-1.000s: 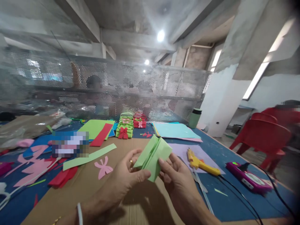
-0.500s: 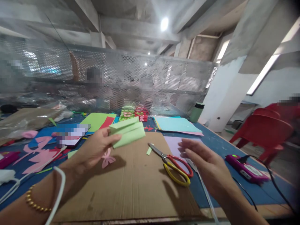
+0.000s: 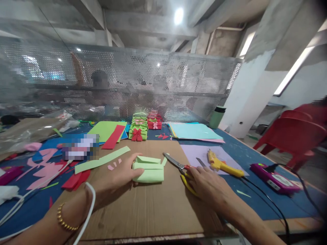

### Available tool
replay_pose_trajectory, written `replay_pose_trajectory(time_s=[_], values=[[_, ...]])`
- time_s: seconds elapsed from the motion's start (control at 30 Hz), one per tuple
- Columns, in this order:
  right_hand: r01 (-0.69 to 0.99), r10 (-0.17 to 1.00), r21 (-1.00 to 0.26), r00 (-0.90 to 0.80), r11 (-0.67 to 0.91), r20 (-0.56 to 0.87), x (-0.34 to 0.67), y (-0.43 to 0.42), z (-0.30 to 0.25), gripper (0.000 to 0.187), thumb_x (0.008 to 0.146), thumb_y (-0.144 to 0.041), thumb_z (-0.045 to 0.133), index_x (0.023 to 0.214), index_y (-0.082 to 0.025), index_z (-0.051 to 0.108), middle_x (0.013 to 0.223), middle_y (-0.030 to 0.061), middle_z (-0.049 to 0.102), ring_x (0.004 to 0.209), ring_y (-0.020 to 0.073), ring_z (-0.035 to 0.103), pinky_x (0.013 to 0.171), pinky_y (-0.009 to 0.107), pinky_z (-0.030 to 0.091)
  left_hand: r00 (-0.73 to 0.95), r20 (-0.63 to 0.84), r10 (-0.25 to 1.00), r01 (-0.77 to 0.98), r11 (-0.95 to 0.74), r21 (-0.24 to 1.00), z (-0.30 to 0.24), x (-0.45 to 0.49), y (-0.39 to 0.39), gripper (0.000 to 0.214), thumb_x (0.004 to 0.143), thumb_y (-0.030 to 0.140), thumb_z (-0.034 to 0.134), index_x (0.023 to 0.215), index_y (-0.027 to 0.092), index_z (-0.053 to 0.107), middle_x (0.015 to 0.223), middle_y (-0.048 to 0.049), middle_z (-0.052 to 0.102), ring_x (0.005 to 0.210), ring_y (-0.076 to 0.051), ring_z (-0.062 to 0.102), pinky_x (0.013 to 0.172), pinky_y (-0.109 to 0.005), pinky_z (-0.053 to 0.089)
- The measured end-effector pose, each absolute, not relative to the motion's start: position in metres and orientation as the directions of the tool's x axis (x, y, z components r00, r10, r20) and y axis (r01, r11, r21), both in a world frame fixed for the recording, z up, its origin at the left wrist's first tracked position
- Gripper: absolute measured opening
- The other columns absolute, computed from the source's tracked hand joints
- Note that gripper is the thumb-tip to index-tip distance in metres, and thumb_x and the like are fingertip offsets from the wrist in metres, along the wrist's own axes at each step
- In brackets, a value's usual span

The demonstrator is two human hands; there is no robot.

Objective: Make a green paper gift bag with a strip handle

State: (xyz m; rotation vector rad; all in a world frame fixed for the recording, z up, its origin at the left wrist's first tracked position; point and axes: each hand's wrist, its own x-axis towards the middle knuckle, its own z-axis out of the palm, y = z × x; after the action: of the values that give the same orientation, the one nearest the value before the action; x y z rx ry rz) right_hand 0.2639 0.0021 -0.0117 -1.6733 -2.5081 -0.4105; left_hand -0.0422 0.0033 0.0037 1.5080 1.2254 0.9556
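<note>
Slightly below the centre of the frame, the left hand [image 3: 127, 170] is clamped on the left end of a pale green rectangular piece of folded paper [image 3: 150, 175], its thumb pressed across the front; the piece sits over a brown cardboard sheet [image 3: 143, 214] that fills the lower middle. Right of centre, the right hand [image 3: 205, 180] lies over the red and yellow handles of a pair of metal scissors [image 3: 176, 162], whose blades point to the upper left; I cannot tell whether its fingers are closed around the handles. The two hands are well apart. Just left of the left hand lie small pink paper scraps [image 3: 111, 167] and a long pale green paper strip [image 3: 102, 160], slanting up to the right. Beyond the right hand, a yellow glue gun [image 3: 224, 167] rests partly on a lilac paper sheet [image 3: 187, 151], and a purple box-shaped device [image 3: 276, 180] stands toward the right edge. Above the folded piece, at mid-height, are small green paper bags with a red bow [image 3: 138, 131] and a red paper bag with a pink bow [image 3: 154, 124], left of a stack of light blue paper sheets [image 3: 196, 131].
</note>
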Motion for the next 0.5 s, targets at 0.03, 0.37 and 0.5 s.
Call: replay_pose_trajectory(time_s=[0.03, 0.37, 0.5], values=[[0.913, 0.89, 0.174, -0.402, 0.37, 0.217, 0.266, 0.004, -0.014, 0.021, 0.095, -0.02, 0.049, 0.108, -0.017, 0.065, 0.086, 0.0102, 0.067, 0.077, 0.0246, 0.064, 0.06, 0.031, 0.04, 0.164, 0.078, 0.983, 0.355, -0.132, 0.926, 0.003, -0.044, 0.002, 0.045, 0.08, 0.028, 0.068, 0.123, 0.018, 0.062, 0.095, -0.0102, 0.072, 0.075, -0.023, 0.069, 0.058, -0.027, 0.048], [0.858, 0.852, 0.243, -0.496, 0.452, 0.167, 0.254, 0.051, -0.017, 0.022, 0.098, -0.018, 0.04, 0.104, -0.016, 0.061, 0.084, 0.0101, 0.061, 0.071, 0.0237, 0.062, 0.059, 0.031, 0.035, 0.348, 0.177, 0.921, 0.849, -0.389, 0.358, 0.027, -0.036, -0.039, 0.04, 0.093, 0.034, 0.059, 0.13, 0.019, 0.06, 0.133, -0.0187, 0.061, 0.119, -0.035, 0.061, 0.096, -0.048, 0.05], [0.861, 0.853, 0.234, -0.494, 0.452, 0.167, 0.239, 0.089, -0.011, 0.022, 0.1, -0.021, 0.039, 0.102, -0.015, 0.061, 0.087, 0.0114, 0.064, 0.073, 0.0228, 0.064, 0.058, 0.029, 0.037, 0.305, 0.268, 0.914, 0.92, -0.356, 0.167, 0.041, -0.051, -0.033, 0.026, 0.094, 0.019, 0.051, 0.119, 0.02, 0.059, 0.127, -0.0129, 0.061, 0.113, -0.029, 0.061, 0.092, -0.043, 0.051]])
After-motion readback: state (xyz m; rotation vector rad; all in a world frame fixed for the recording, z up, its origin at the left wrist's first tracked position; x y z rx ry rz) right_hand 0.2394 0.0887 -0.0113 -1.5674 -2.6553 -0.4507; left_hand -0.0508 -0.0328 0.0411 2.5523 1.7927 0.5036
